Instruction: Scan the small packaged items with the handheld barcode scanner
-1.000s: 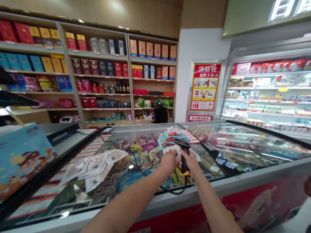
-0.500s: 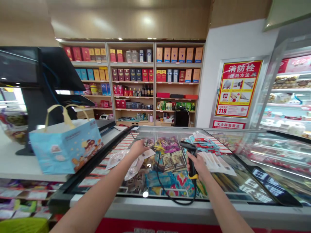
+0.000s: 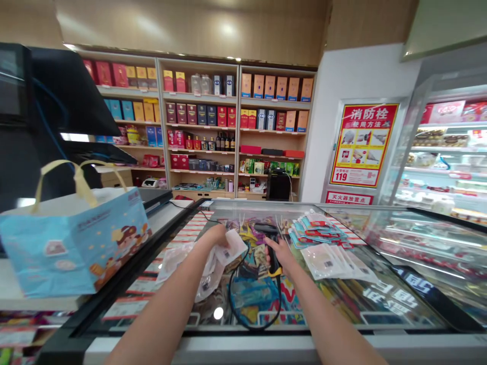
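My right hand [image 3: 277, 252] is closed round the grip of a black and yellow barcode scanner [image 3: 265, 229], its head pointing left toward the packets. A black cable loops down from the scanner over the glass top. My left hand [image 3: 217, 237] is closed at the edge of a white packet [image 3: 233, 247] with a small printed code. Beside and below it lie more clear and white packets [image 3: 209, 279]. To the right of the scanner are a pile of blue and red packets [image 3: 315, 229] and a fanned row of white packets [image 3: 329, 261].
A blue paper bag [image 3: 76, 238] stands on the left counter beside a black monitor [image 3: 68, 91]. The glass-topped freezer [image 3: 228, 340] spans the front. Behind it are shelves of boxes [image 3: 201, 124]; a refrigerated display [image 3: 449, 152] stands at the right.
The scanner in my right hand has moved left, closer to my left hand. My left hand has shifted slightly, and the white packet beside it is raised and turned more toward the scanner.
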A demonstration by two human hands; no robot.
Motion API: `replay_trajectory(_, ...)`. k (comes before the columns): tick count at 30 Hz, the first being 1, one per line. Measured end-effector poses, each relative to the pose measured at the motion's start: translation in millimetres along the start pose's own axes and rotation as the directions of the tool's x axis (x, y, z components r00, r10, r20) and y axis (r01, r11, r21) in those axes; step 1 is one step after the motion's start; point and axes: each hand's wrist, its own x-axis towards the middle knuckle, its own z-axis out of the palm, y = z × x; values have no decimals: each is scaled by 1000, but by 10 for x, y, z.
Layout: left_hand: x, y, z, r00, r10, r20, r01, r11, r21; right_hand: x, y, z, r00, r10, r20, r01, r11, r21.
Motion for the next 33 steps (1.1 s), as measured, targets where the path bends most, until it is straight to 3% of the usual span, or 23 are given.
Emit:
replay_trajectory(3, -12, 38, 24, 949, -24, 315, 49, 996, -71, -20, -12, -55, 1000, 11, -15, -11, 1000, 10)
replay_trajectory(5, -56, 85, 87, 912, -34, 409, 126, 971, -202, -30, -33, -58, 1000, -4, -18, 5, 1000, 19)
replay_trajectory(7, -98, 127, 178, 930, -64, 363, 197, 918, -344, -41, -49, -44, 999, -30, -20, 30, 999, 38)
replay_trajectory(9, -121, 140, 280, 979, -144, 147, 198, 855, -480, -58, -60, -22, 999, -46, -13, 46, 998, 47)
replay_trajectory(10, -124, 133, 328, 979, -203, 10, 176, 823, -540, -70, -66, -12, 999, -52, -9, 52, 998, 46)
replay_trajectory(12, -120, 101, 409, 920, -346, -184, 146, 740, -657, -100, -81, 9, 997, -74, 1, 74, 996, 48)
replay_trajectory(13, -114, 83, 439, 882, -421, -211, 150, 675, -722, -117, -90, 20, 996, -84, 11, 84, 995, 47)
replay_trajectory(16, -89, 52, 496, 827, -556, -80, 192, 412, -891, -164, -109, 56, 995, -76, 57, 74, 997, 32)
replay_trajectory(19, -70, 39, 539, 845, -532, 63, 245, 279, -929, -190, -94, 100, 994, -22, 106, 24, 999, -21)
replay_trajectory(21, -69, 15, 573, 858, -511, 42, 225, 301, -927, -192, -68, 124, 992, 7, 123, 2, 997, -77)
replay_trajectory(27, -138, -38, 654, 845, -497, -199, 85, 491, -867, -174, -14, 126, 994, 12, 113, 7, 985, -170)
replay_trajectory(33, -213, 53, 655, 835, -501, -226, 89, 530, -843, -183, 15, 106, 990, 23, 139, 5, 980, -197)
